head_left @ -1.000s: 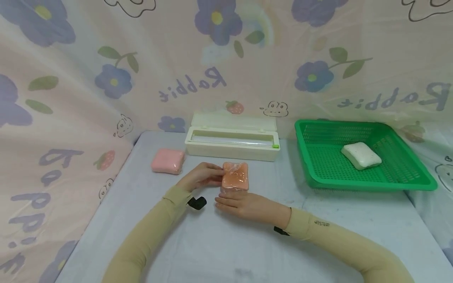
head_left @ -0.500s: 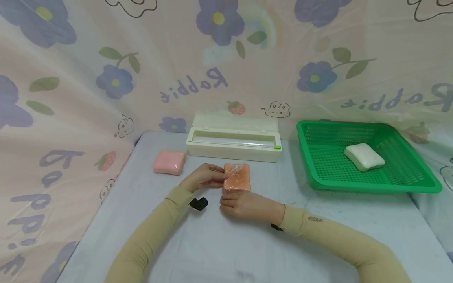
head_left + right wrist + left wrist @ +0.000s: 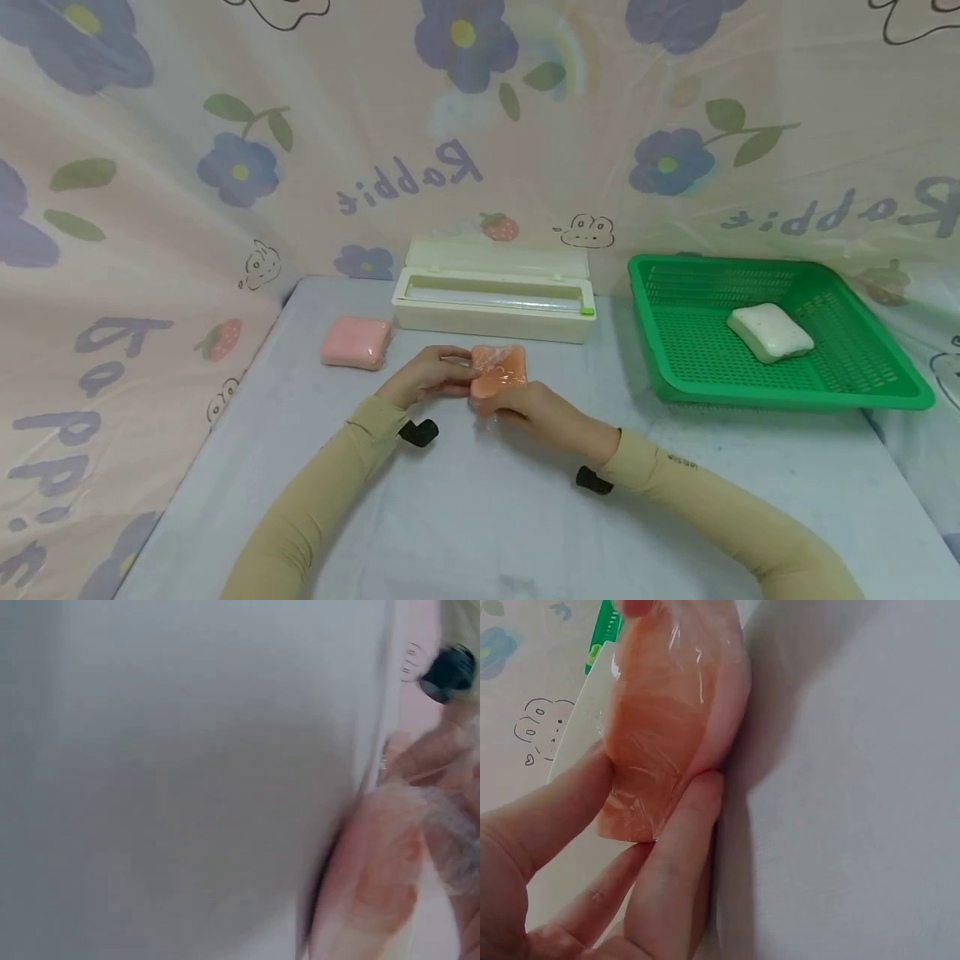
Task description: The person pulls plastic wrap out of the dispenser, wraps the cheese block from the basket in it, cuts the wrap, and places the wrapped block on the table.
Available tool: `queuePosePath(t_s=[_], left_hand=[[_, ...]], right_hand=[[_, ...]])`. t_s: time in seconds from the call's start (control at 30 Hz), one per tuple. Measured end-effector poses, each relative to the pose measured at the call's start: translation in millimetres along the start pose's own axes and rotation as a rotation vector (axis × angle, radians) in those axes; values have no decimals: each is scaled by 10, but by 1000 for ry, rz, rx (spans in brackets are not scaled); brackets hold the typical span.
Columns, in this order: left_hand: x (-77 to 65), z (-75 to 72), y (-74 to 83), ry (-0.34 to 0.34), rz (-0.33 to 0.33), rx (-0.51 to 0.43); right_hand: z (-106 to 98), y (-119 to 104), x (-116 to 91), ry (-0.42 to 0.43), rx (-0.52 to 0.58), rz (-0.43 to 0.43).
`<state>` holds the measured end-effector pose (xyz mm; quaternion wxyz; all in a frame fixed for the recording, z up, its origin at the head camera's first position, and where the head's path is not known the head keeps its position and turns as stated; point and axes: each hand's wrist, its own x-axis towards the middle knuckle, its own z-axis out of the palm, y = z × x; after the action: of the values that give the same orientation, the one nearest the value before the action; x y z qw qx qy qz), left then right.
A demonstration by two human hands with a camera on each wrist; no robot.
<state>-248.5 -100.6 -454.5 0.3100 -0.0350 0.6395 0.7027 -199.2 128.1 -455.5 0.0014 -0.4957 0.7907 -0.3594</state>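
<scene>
An orange soap bar [image 3: 497, 369], its underside pink in the left wrist view, is wrapped in clear plastic film [image 3: 649, 750] that shines and creases. On its left side my left hand [image 3: 431, 375] holds it, thumb on the top face and fingers along the lower edge. My right hand [image 3: 551, 417] is at the near right corner, thumb bent over the near edge, where it pinches loose film. Its fingertips are hidden in the head view, and motion blurs the right wrist view. A pink wrapped soap bar [image 3: 356, 342] lies to the left.
Behind the hands stands a cream cling film box [image 3: 491, 321], lid up, with a roll inside and a green slider. At right is a green basket [image 3: 787, 396] holding a white soap bar [image 3: 770, 332]. A printed curtain [image 3: 540, 167] hangs behind the white table [image 3: 450, 517].
My right hand has gone from lying flat along the near edge to a turned, bent grip at the near right corner. My left hand stays on the orange soap bar.
</scene>
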Motion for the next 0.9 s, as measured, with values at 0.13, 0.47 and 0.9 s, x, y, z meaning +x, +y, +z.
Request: queuePosePath(t_s=[0.13, 0.47, 0.9], left_hand=[[10, 0, 0, 6, -3, 8], [36, 2, -17, 12, 1, 35], [14, -21, -40, 2, 26, 58]], right_hand=[[-42, 44, 131, 129, 165, 141], [-39, 261, 287, 228, 177, 337], [-198, -167, 24, 274, -292, 87]])
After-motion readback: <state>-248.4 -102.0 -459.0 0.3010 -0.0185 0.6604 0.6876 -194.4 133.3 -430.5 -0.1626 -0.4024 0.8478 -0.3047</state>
